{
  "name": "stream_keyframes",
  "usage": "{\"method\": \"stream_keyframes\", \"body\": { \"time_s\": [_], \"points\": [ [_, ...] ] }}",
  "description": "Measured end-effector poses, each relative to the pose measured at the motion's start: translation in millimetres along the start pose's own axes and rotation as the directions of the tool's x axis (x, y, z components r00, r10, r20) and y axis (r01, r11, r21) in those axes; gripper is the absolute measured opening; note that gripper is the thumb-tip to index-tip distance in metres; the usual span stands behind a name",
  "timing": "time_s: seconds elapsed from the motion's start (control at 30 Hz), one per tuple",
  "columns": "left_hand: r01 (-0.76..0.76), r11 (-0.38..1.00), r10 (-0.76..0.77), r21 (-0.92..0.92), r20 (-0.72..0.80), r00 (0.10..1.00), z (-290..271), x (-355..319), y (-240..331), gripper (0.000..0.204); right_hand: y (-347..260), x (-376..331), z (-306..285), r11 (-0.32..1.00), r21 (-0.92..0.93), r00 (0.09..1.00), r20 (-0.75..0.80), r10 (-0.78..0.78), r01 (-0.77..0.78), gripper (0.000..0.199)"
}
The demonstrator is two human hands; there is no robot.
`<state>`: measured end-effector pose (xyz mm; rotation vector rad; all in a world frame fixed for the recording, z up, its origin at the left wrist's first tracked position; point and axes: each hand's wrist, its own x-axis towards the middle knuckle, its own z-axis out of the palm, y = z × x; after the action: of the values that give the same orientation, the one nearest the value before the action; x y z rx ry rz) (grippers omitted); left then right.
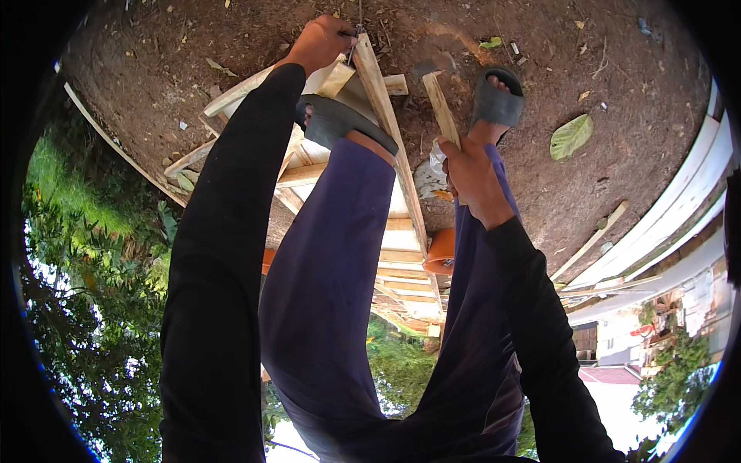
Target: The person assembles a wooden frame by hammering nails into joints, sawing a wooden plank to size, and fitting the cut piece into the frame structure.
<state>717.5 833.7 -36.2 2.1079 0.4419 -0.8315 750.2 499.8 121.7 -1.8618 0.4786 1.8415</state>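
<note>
Your left hand (323,42) has its fingers curled tight together, pinching a thin nail (353,45) that stands at the far end of a long wooden slat (390,127); the knuckles sit right at the slat's top corner, touching the wood; your black sleeve runs down from there toward the lower edge. Your right hand (472,179) is closed in a fist around the wooden handle of a hammer (440,104); the fingers are wrapped together round the shaft, and the grey head points up and to the left, near the slat's far end but apart from the nail. The slat belongs to a wooden frame (309,174) of pale battens lying on bare brown soil (540,46); your left foot in a grey sandal (343,122) presses on the frame just beside the slat; your right foot in its grey sandal (498,96) stands on the soil beside the hammer. An orange bucket (441,251) shows between your legs; a large green leaf (571,136) lies on the soil to the right, well apart from your hands.
</note>
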Motion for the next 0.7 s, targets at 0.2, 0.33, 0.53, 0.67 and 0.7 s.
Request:
{"method": "stream_keyframes", "body": {
  "time_s": [0.2, 0.33, 0.53, 0.67, 0.7],
  "points": [
    [0.026, 0.997, -0.025, -0.066, 0.019, 1.0, 0.2, 2.2, 1.5, 0.022, 9.0, 2.3, 0.0, 0.992, -0.082, 0.995, 0.024, -0.092, 0.093, 0.029],
    [0.024, 0.999, -0.023, -0.033, 0.027, 0.999, -2.1, 2.4, 6.4, 0.021, 25.7, 11.0, 1.6, 0.97, -0.163, 0.984, 0.037, -0.175, 0.178, 0.028],
    [0.062, 0.993, -0.057, -0.096, 0.05, 0.997, 1.3, 4.9, 2.4, 0.019, 1.5, 1.3, -1.4, 0.996, 0.054, 0.997, -0.009, 0.074, -0.073, 0.04],
    [0.066, 0.992, -0.058, -0.105, 0.075, 0.996, 0.5, 8.0, 3.3, 0.019, 13.4, 7.8, 0.0, 0.997, 0.079, 0.999, -0.036, -0.003, 0.005, 0.047],
    [0.065, 0.991, -0.056, -0.12, 0.078, 0.995, 0.8, 8.4, 2.7, 0.019, 6.8, 3.8, -1.7, 0.995, 0.101, 0.999, -0.03, 0.019, -0.016, 0.046]
  ]
}}
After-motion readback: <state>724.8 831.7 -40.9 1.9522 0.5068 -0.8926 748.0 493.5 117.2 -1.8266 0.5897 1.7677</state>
